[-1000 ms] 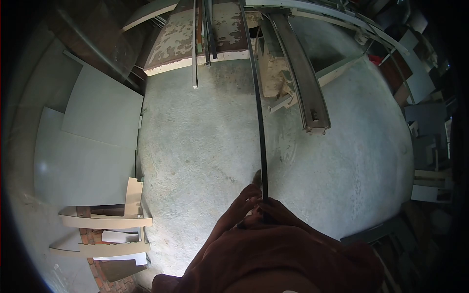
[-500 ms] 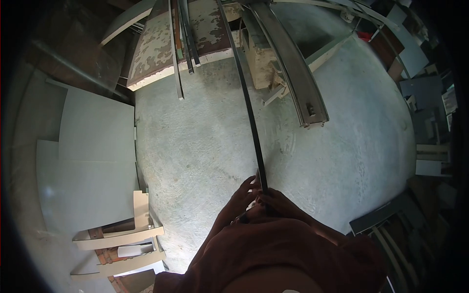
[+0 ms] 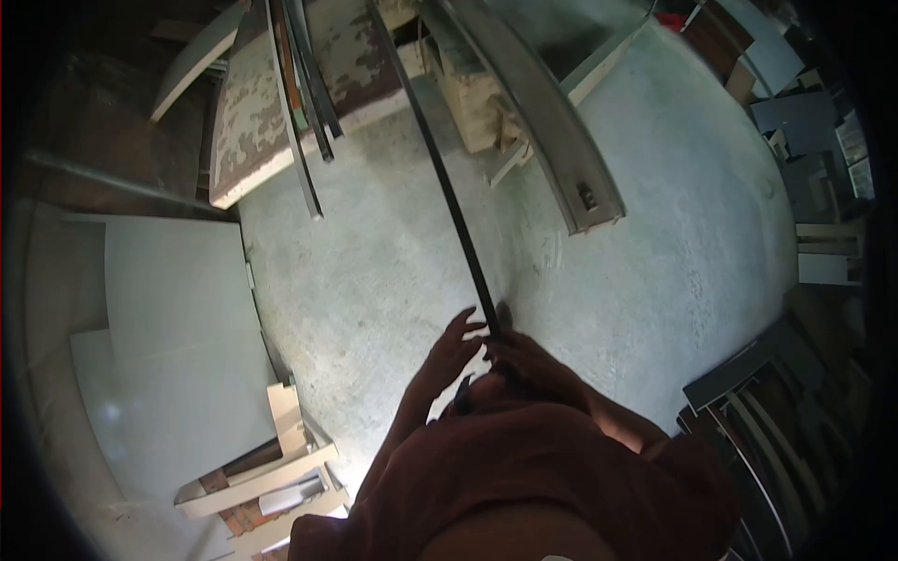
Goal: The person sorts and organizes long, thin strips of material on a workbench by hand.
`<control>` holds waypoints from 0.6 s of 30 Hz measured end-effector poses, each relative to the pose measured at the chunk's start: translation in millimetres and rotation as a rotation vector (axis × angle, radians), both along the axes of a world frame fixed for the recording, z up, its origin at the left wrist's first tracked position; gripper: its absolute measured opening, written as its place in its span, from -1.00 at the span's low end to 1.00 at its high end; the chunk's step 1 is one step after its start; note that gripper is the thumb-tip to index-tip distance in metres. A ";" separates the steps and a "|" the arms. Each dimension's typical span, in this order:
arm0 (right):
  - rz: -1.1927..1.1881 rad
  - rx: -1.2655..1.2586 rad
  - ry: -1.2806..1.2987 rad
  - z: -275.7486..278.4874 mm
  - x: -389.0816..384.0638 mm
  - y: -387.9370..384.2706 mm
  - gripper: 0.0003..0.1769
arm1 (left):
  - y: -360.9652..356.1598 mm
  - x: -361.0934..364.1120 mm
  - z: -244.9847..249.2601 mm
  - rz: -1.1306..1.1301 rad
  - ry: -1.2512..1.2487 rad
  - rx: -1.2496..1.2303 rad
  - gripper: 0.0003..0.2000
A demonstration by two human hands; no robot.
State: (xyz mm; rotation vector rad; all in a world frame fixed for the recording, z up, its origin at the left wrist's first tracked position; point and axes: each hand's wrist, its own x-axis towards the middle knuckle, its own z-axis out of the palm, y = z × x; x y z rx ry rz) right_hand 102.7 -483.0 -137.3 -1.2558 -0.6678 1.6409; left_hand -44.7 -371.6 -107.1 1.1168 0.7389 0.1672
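Note:
A long dark metal bar runs from the top of the view down to my hands in front of my body. Its near end lies in my right hand, whose fingers are wrapped round it. Close to the bar's left side is my left hand, with its fingers apart and the fingertips near the bar. Whether those fingertips touch the bar is hard to tell. A small dark object shows below my left hand, partly hidden.
A worn table at the upper left bears several long strips. A wide metal channel juts down right of the bar. Grey panels and wooden frames stand at left. Dark frames lie at lower right.
The view has shifted and tilted. My left hand has opened and moved a little up and away from the bar. My right hand still holds the bar's near end.

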 end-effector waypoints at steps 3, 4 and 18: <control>0.224 0.127 -0.336 -10.7 11.3 6.6 -0.60 | 14.9 -1.8 -10.9 -0.003 -0.009 0.047 -0.42; 0.198 0.125 -0.301 -41.6 11.6 0.9 -0.63 | 19.6 -3.0 -3.7 0.048 -0.008 0.018 -0.45; -0.222 -0.383 0.090 30.6 19.7 63.2 -0.70 | 76.5 -44.5 -4.2 0.358 0.129 -0.057 -0.51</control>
